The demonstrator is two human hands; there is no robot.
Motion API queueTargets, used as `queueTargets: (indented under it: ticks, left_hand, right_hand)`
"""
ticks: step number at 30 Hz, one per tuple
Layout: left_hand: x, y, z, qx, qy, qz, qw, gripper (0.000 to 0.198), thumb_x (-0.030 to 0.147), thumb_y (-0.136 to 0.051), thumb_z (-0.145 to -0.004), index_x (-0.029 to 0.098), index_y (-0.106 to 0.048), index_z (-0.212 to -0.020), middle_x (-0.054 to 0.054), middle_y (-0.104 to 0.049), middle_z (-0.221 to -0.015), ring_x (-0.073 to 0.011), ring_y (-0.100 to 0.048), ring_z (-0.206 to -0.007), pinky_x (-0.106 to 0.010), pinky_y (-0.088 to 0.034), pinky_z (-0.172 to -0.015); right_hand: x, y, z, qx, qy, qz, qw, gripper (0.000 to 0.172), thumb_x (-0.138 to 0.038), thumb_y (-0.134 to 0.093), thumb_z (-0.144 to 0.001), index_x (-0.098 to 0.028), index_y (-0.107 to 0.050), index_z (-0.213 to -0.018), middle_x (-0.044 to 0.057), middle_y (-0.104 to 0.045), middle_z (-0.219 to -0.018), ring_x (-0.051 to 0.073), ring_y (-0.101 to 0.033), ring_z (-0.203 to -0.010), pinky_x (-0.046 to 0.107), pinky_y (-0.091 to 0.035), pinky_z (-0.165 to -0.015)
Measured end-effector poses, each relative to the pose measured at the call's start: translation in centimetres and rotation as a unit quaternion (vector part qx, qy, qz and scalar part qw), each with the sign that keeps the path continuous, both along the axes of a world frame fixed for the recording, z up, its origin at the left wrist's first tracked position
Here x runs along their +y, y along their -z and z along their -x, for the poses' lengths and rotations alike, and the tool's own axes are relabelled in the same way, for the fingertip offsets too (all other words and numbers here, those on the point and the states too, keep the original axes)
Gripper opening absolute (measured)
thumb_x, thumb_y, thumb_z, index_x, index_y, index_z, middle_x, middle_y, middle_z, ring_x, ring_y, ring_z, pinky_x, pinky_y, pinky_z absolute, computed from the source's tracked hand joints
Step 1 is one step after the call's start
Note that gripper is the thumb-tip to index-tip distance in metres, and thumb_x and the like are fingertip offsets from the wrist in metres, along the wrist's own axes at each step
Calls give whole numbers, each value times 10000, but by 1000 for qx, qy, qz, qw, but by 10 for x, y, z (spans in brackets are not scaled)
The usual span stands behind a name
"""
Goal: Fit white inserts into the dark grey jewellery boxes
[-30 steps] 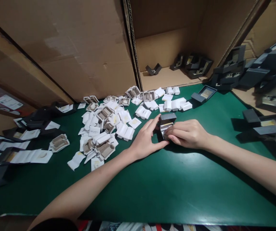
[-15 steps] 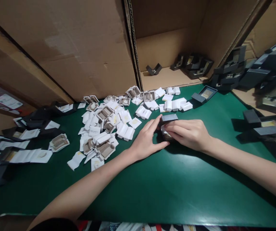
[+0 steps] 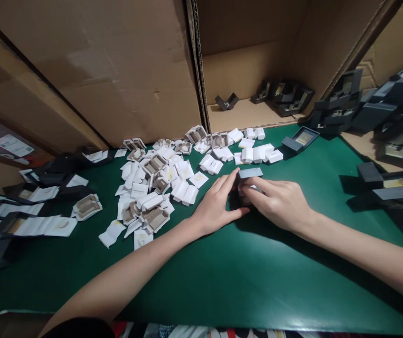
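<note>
A small dark box with its lid raised stands on the green table between my hands. My left hand holds the box's left side between thumb and fingers. The fingers of my right hand reach into the box and pinch at something white inside; they hide most of it. Left of my hands lies a heap of white paper inserts, some showing hollow grey-brown undersides.
Dark boxes with white inserts crowd the left side. Open dark boxes are piled at the right. One open box lies behind my right hand. Tall cardboard walls stand at the back.
My right hand has turned slightly, its fingers now deeper over the box opening. The raised lid appears tilted a little more. My left hand stays at the box.
</note>
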State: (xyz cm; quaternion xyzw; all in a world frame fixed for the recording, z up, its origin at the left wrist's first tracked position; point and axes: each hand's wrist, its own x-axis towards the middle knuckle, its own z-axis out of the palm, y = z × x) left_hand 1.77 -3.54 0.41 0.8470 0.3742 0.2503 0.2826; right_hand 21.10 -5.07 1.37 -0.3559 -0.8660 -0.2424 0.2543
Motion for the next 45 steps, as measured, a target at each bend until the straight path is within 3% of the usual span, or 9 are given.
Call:
queueTargets:
  ticks: [15,21,30,38,45]
  left_hand:
    - [-1,-1,-2,1,-2,-5,1000,849,369,-695,-789,246,-182,-1454,-107,-455,-1299,-283,-475,-1205,-437,-456,-991]
    - [-3,-2,-3,1,4,-1,1000,823,370,-683,-796,238,-186,-1438,-123,-445,-1296,-304,-471,-1219,-454,-471,-979]
    - [-3,-2,-1,-2,-2,19,1000,820,392,-706,-774,241,-217,-1414,-114,-437,-1306,-281,-509,-1161,-425,-487,-948]
    - [0,-1,1,-18,-28,45,998,837,400,-715,-758,203,-231,-1411,-111,-508,-1217,-242,-557,-1028,-374,-508,-856]
    - [-1,-4,0,-28,-39,53,997,766,380,-684,-776,194,-264,-1389,-97,-537,-1147,-219,-562,-963,-308,-510,-729]
  right_hand:
    - [-2,-4,0,-10,49,6,999,103,-140,-549,-840,-174,-623,-777,-31,-670,-776,70,-428,-453,250,-237,-454]
    - [-2,-4,0,-9,35,12,999,122,-120,-535,-840,-169,-596,-747,-29,-646,-729,67,-436,-461,254,-230,-465]
    - [3,2,-5,-3,-28,16,999,147,-108,-510,-841,-155,-639,-896,-17,-635,-708,81,-478,-487,257,-279,-477]
    - [6,3,-8,20,-63,53,996,162,-206,-498,-849,-155,-651,-833,36,-705,-963,73,-505,-491,261,-272,-448]
    - [5,3,-5,25,-39,46,998,239,-234,-462,-894,-168,-677,-812,43,-692,-1093,67,-528,-507,254,-295,-458]
